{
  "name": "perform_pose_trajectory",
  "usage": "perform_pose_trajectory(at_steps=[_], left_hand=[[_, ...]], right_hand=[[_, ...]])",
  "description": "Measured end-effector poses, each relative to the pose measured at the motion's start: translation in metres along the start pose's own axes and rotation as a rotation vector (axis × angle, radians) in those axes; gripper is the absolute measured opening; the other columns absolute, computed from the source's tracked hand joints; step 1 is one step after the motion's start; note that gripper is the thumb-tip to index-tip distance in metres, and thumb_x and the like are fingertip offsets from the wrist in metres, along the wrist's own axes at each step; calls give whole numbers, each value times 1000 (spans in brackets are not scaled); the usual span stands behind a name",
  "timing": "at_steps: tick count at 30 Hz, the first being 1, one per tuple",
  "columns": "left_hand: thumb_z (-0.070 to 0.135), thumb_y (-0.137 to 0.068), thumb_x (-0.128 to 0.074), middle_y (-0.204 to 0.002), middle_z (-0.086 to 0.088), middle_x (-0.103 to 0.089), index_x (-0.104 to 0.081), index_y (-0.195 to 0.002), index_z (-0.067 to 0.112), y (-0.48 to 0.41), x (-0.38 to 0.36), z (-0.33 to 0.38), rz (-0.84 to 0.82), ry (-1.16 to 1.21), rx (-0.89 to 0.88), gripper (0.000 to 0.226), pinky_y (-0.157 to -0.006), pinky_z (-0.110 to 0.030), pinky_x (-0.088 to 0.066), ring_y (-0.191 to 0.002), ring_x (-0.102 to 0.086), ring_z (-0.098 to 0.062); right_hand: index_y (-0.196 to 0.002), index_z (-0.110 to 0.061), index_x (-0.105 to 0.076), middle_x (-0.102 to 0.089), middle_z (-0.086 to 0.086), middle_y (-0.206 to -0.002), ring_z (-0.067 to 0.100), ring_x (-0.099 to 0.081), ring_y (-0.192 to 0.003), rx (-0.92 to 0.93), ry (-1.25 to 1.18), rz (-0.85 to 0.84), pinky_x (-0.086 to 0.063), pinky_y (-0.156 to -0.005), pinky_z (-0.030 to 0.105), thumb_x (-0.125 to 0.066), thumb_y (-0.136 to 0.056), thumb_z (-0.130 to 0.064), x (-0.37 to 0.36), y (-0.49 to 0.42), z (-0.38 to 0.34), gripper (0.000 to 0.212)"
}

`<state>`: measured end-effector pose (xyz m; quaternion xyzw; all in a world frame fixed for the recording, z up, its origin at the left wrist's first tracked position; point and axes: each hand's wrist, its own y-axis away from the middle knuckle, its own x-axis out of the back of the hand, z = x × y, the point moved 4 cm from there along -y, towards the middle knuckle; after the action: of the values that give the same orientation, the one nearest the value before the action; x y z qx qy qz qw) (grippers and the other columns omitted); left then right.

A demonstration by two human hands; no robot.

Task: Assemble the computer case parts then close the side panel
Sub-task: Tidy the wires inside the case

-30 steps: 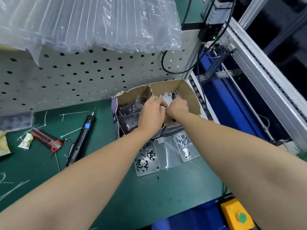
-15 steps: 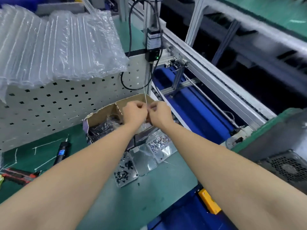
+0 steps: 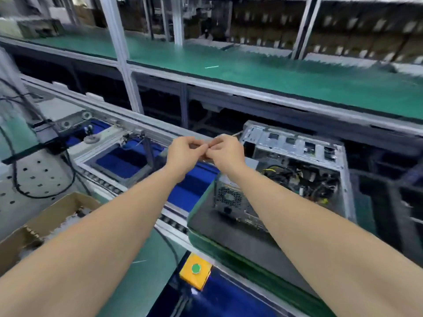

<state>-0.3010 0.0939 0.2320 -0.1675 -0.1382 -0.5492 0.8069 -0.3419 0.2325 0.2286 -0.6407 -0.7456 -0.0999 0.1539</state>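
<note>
Left hand (image 3: 183,152) and right hand (image 3: 225,152) up in the air, tips touching, fingers curled and pinching a thin strip (image 3: 237,133), too blurry to name. Open case (image 3: 295,145) just right of the hands, on the dark surface (image 3: 229,236), wires (image 3: 304,177) inside. Keep the pinch tight and go in slow. Mind the sharp metal rim. Lots of room above the blue belt (image 3: 194,186), little among the wires.

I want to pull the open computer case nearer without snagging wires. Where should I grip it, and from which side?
Probably the bare metal frame edges of the computer case, one hand on each outer wall, coming from above: its open side faces up and cables crowd the inside. The left hand and right hand pinch a thin strip and would need freeing first.
</note>
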Motion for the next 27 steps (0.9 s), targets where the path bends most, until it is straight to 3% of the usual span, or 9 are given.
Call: perform_pose_trajectory(at_steps=[3, 7, 10, 13, 15, 18, 21, 24, 27], left_hand=[[3, -88, -76, -96, -17, -76, -74, -103, 3, 1, -73, 42, -147, 213, 51, 15, -79, -38, -63, -85, -75, -29], [-4, -84, -79, -90, -19, -73, -70, -97, 1, 11, -150, 81, -230, 343, 70, 16, -72, -32, -62, -77, -74, -27], [6, -81, -83, -82, -6, -75, -74, -89, 10, 16, -191, 104, -201, 127, -95, 13, -64, -18, -56, -69, -72, -9], [10, -80, -80, -75, 6, -73, -74, -85, 20, 24, -222, 124, -196, -127, -256, 14, -59, -6, -44, -68, -65, 1], [11, -80, -77, -73, 5, -72, -68, -86, 24, 27, -239, 128, -248, -266, -322, 17, -57, -6, -40, -69, -64, -1], [14, -82, -75, -73, 8, -68, -63, -89, 23, 26, -253, 122, -302, -371, -336, 17, -60, -11, -44, -69, -62, -3], [22, -85, -78, -76, 7, -70, -72, -91, 18, 17, -258, 95, -246, -253, -156, 10, -64, -5, -46, -71, -65, -4], [21, -88, -79, -80, -10, -77, -80, -87, 10, 18, -271, 62, -293, 167, 182, 11, -73, -33, -59, -78, -74, -27], [14, -86, -80, -82, -16, -77, -79, -91, 4, 19, -280, 40, -221, 405, 365, 12, -64, -29, -58, -72, -73, -25]], right_hand=[[-90, -23, -64, -76, 1, -81, 22, -72, -89, 26, 55, 114, -59, -77, 36, -75, -82, -9, 82, 4, 21, 19], [-83, -28, -52, -75, 3, -90, 16, -68, -79, 54, 47, 204, -52, -66, 31, -76, -81, -8, 167, 12, 49, 32], [-89, -26, -49, -73, 6, -89, 13, -71, -76, -20, -124, 264, -57, -67, 25, -79, -78, -6, 209, 15, 74, 37], [-101, -21, -52, -73, 15, -103, 35, -76, -91, -223, -407, 303, -63, -85, 52, -75, -90, -17, 229, 14, 109, 25], [-107, -16, -59, -76, 17, -92, 35, -78, -79, -300, -499, 284, -66, -77, 50, -66, -101, -19, 234, 16, 126, 9], [-112, -3, -62, -76, 18, -83, 32, -78, -71, -397, -632, 239, -66, -64, 39, -56, -106, -12, 233, 20, 141, 12], [-104, -3, -65, -77, 12, -81, 20, -75, -66, -544, -839, 245, -60, -57, 29, -57, -105, -8, 222, 21, 145, 10], [-96, -4, -72, -75, 8, -76, 14, -68, -59, -627, -942, 249, -53, -51, 23, -64, -101, -8, 207, 17, 148, 11], [-88, -1, -72, -72, 8, -68, 15, -63, -53, -669, -973, 308, -49, -49, 24, -70, -96, -6, 195, 14, 154, 10]])
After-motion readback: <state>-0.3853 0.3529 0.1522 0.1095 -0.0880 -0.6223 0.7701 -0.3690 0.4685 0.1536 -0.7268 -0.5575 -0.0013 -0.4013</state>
